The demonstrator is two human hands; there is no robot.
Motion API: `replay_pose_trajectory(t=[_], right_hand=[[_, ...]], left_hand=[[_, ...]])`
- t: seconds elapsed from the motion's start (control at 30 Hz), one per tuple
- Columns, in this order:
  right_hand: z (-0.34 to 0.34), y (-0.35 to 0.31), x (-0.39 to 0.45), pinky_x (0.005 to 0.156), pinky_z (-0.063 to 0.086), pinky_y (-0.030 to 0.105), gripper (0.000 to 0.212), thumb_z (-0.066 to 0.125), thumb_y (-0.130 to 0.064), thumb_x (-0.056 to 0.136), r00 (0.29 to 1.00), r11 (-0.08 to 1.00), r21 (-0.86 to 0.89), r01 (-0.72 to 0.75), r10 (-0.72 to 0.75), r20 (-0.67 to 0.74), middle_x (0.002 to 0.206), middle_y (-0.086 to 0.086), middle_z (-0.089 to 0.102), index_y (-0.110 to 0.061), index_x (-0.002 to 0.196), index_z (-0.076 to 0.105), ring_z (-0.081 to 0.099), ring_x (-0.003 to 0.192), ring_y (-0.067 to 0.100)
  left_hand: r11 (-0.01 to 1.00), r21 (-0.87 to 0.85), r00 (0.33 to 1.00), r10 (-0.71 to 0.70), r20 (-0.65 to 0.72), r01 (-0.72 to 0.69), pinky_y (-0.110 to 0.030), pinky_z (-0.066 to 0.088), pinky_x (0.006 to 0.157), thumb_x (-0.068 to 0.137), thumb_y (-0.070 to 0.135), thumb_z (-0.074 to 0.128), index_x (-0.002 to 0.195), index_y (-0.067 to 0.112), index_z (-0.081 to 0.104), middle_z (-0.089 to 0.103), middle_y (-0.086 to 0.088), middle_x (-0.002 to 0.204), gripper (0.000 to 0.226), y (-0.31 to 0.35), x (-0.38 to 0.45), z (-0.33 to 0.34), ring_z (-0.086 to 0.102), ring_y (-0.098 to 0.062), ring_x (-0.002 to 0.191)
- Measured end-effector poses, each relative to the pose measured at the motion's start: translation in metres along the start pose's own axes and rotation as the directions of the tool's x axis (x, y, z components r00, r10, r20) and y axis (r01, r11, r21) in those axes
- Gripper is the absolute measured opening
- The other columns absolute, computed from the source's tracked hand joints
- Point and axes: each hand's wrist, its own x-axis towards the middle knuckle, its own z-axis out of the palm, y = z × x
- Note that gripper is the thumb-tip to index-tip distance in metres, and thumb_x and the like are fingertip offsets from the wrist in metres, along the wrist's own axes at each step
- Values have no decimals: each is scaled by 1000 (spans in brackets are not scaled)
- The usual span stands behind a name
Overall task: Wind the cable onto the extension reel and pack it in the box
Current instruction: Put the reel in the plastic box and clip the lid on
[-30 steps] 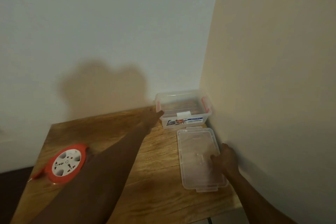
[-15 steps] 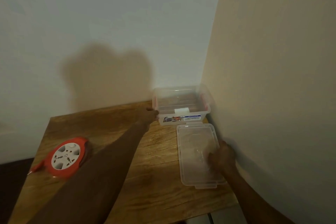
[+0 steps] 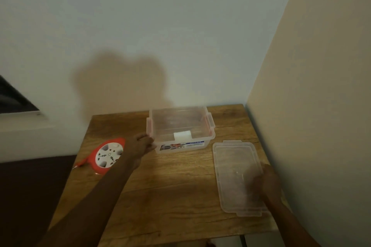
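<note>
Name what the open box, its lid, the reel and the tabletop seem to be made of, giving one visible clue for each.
Box: likely clear, glossy plastic; the wood shows through its walls.
Lid: probably the same plastic, slightly frosted; see-through with moulded ridges.
Reel: apparently hard moulded plastic, red housing with a white socket face.
Tabletop: wood or wood-look laminate; visible grain, matte.

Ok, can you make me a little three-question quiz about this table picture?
1. True or false: the lid is snapped onto the box.
2. Which hand touches the box? A) left hand B) right hand C) neither
3. Fill in: the orange reel lies on the ____, left of the box.

Key:
1. False. The lid lies flat on the table beside the open box.
2. A. The left hand is at the box's left side; the right hand rests on the lid.
3. Table.
</note>
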Motion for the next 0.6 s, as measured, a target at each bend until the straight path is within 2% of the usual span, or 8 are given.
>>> replay_pose_trajectory(t=[0.1,0.2,0.3,0.37,0.43,0.47,0.53,0.6], right_hand=[[-1,6,4,77,57,45,24,61,1,87,995,992,101,-79,72,66,91,14,71,-1,110,70,67,84,35],[-5,10,7,59,51,31,32,61,6,87,989,977,193,-94,69,133,81,2,68,2,118,68,61,73,20],[-11,6,3,62,48,29,37,57,9,87,993,970,232,-75,51,107,103,15,70,-4,119,69,61,83,23],[-15,-2,-3,59,48,27,33,57,7,86,990,973,229,16,-47,134,103,10,72,-17,102,74,63,82,16],[-18,-20,-13,64,51,30,38,58,5,86,962,965,207,158,-198,188,98,-3,74,-29,91,74,65,84,11],[-18,-32,-19,69,52,30,43,58,7,84,934,949,188,252,-289,211,94,-10,74,-32,90,75,66,85,7],[-12,-61,-30,74,49,17,52,55,11,80,851,891,133,435,-455,262,86,-22,73,-37,84,75,65,83,-1],[3,-88,-36,70,41,9,54,54,14,78,771,819,86,567,-564,297,78,-18,69,-38,77,70,62,79,2]], left_hand=[[998,-58,1000,2,-22,-3,-26,65,67,97,-3,64,111,5,67,67,-13,115,16,-11,-6,-21,70,-27,101],[990,-141,999,-35,-27,31,-27,65,68,97,-2,64,105,11,66,67,-13,115,16,-19,-8,-36,69,-28,104],[987,-156,999,-40,-9,38,-29,66,71,96,0,66,111,11,69,71,-13,117,19,-25,-6,-48,71,-31,108],[985,-172,999,-32,14,34,-28,66,70,95,-2,67,106,12,72,73,-13,117,18,-26,-5,-51,72,-30,108],[980,-195,999,-27,36,34,-27,65,70,95,-4,66,102,12,72,72,-12,115,18,-27,-3,-53,71,-28,107],[978,-204,999,-29,46,37,-27,65,70,95,-4,66,100,11,72,72,-12,115,17,-27,-2,-53,70,-28,107],[979,-202,998,-28,56,38,-27,65,69,95,-4,67,98,11,71,72,-11,112,17,-27,-1,-53,69,-29,107],[982,-186,998,-24,53,34,-25,65,67,95,-5,67,96,11,71,71,-12,111,16,-26,-1,-53,69,-28,106]])
